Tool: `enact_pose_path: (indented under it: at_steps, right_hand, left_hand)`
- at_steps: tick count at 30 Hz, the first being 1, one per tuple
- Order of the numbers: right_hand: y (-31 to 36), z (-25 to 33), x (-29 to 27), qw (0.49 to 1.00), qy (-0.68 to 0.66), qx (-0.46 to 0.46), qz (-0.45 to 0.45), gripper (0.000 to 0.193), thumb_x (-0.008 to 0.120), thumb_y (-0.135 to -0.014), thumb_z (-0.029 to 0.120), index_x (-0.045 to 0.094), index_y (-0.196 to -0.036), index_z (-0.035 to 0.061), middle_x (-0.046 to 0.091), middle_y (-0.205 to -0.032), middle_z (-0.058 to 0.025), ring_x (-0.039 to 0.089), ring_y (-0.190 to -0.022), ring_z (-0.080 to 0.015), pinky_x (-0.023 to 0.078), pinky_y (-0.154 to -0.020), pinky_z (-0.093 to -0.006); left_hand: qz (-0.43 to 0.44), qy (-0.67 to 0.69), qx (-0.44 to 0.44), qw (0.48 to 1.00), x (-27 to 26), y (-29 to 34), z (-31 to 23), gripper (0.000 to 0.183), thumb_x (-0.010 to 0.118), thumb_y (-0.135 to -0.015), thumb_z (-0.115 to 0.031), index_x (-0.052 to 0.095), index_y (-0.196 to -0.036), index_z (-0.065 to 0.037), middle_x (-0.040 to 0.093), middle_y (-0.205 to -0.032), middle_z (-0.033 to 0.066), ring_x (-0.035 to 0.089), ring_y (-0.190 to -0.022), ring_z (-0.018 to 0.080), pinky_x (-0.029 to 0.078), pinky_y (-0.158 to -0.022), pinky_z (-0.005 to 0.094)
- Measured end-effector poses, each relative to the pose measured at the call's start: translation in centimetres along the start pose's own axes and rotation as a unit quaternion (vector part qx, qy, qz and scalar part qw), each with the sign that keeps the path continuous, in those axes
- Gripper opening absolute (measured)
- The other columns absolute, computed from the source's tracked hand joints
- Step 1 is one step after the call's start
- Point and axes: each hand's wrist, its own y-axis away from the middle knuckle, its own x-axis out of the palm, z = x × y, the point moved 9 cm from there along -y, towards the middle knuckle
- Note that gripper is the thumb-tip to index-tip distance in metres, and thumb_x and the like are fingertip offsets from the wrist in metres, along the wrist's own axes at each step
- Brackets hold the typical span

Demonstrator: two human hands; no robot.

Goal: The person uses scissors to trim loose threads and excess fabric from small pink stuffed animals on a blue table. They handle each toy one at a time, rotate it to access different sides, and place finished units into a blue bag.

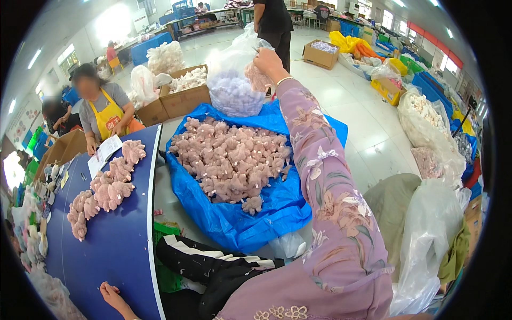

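Observation:
My right hand [268, 62] is stretched far forward, closed on a pink plush toy [258, 78] that hangs below the fingers. A thin dark tip sticks out by the fingers, too small to name. Behind it stands a clear plastic bag [234, 92] of pale purple plush pieces. Below my arm, a heap of pink plush toys [229, 157] lies on a blue plastic sheet [213, 224]. My left hand [111, 294] is over the blue table [114, 256], fingers loosely curled and apart, nothing visible in them. Several pink plush toys [109, 192] lie in a row farther along the table.
Across the table, a person in a yellow apron [109, 109] handles a white paper [105, 154]. Another person [274, 26] in black stands beyond the bag. Cardboard boxes [178, 101] stand left of it. Large clear bags [429, 240] line the right side.

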Motion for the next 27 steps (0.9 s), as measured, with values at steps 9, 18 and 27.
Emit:
enact_pose_path:
  at_steps: [9, 18, 27]
  right_hand:
    - [-1.5, 0.3, 0.5, 0.999, 0.034, 0.011, 0.001, 0.025, 0.053, -0.08, 0.018, 0.066, -0.095, 0.0023, 0.066, -0.102, -0.0229, 0.062, -0.097, -0.0397, 0.049, -0.084, -0.0472]
    - [11.2, 10.7, 3.0, 0.932, -0.342, -0.112, 0.051, 0.026, 0.061, -0.085, 0.024, 0.066, -0.095, 0.0008, 0.068, -0.08, -0.0073, 0.062, -0.075, -0.0148, 0.049, -0.07, -0.0312]
    - [9.9, 17.0, -16.8, 0.853, -0.445, -0.135, -0.238, 0.023, 0.064, -0.088, 0.021, 0.065, -0.096, -0.0008, 0.066, -0.083, -0.0024, 0.054, -0.073, -0.0056, 0.045, -0.065, -0.022]
  left_hand:
    - [0.009, 0.007, 0.003, 1.0, 0.3, -0.9, 1.3, 0.014, 0.048, -0.099, -0.016, 0.057, -0.1, -0.004, 0.04, -0.064, -0.003, 0.039, -0.055, 0.0048, 0.032, -0.05, 0.0188]
    - [-0.005, -0.007, -0.013, 1.0, 1.6, 0.3, -1.8, 0.014, 0.048, -0.098, -0.015, 0.057, -0.098, -0.004, 0.042, -0.064, -0.0021, 0.041, -0.055, 0.0051, 0.033, -0.051, 0.0192]
    - [-0.01, -0.043, 0.025, 0.999, 3.7, 1.5, -2.9, 0.014, 0.049, -0.098, -0.014, 0.057, -0.094, -0.002, 0.045, -0.066, -0.0018, 0.041, -0.056, 0.005, 0.034, -0.053, 0.0201]
